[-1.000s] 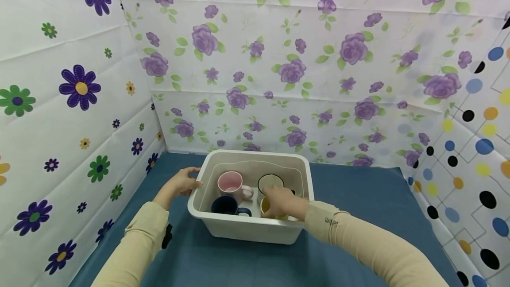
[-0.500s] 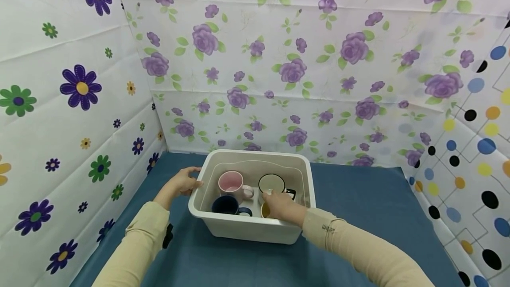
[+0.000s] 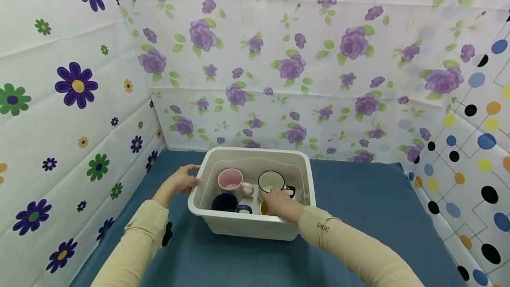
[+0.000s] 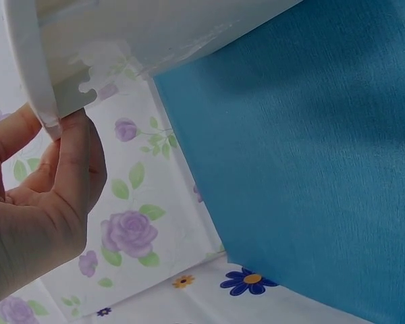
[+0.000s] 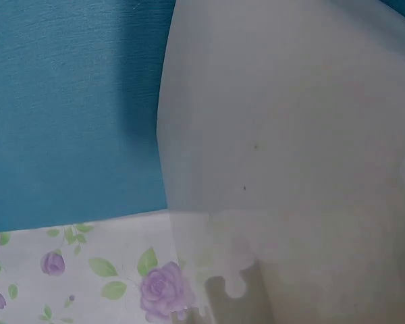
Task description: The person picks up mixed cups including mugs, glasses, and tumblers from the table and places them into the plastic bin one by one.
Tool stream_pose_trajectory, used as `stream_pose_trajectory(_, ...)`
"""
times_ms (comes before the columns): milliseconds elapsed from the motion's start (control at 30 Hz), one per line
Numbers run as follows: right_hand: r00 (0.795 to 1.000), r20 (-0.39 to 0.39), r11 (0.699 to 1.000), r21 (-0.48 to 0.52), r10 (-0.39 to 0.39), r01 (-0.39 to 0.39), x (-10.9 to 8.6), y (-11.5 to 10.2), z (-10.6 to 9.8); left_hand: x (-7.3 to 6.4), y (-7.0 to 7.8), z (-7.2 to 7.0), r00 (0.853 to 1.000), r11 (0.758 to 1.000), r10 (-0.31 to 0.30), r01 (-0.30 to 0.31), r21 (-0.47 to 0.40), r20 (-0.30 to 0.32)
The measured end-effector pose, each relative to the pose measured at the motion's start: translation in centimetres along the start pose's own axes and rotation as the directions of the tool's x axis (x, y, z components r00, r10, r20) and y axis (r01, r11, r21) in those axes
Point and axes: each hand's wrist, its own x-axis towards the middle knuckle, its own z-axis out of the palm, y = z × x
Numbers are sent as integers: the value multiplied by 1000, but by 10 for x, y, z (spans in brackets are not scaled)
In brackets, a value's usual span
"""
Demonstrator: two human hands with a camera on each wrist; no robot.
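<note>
My left hand point(image 3: 181, 181) holds the left rim of a white plastic tub point(image 3: 247, 227); in the left wrist view, thumb and fingers point(image 4: 74, 155) pinch the rim from both sides. Inside the tub stand a pink mug point(image 3: 230, 180) at back left, a dark blue mug point(image 3: 225, 203) at front left, and a white mug point(image 3: 271, 180) with dark rim and black handle at back right. Over the front right corner, my right hand point(image 3: 280, 203) mostly covers a yellow mug point(image 3: 263, 209); whether its fingers grip that mug I cannot tell. The right wrist view shows only the tub's outside wall point(image 5: 277, 121).
The tub stands on a blue tablecloth point(image 3: 354, 198). A curtain with purple roses point(image 3: 292, 66) hangs behind it, a daisy-patterned sheet point(image 3: 75, 163) on the left and a dotted sheet point(image 3: 474, 118) on the right.
My right hand has shifted slightly left and its thumb has gone from sight, uncovering the white mug's black handle. The left hand keeps its hold on the rim. The head view has tilted slightly.
</note>
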Motion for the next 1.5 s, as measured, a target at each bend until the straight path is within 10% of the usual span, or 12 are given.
stream_pose_trajectory(800,992,122,989,147,-15,-3,-19,8,-17,-1,-3,4,999,1000,-3,3,8,-34)
stream_pose_trajectory(1200,988,-91,984,117,-124,134,-36,17,-28,-4,-5,6,994,996,86,-83,45,-69)
stream_pose_trajectory(1300,963,-179,962,152,-200,228,-40,21,-27,-6,-13,9,978,977,184,-170,131,-100)
stream_pose_trajectory(1500,908,-327,932,156,-264,327,-47,33,-26,-5,-29,20,901,898,405,-361,251,-154)
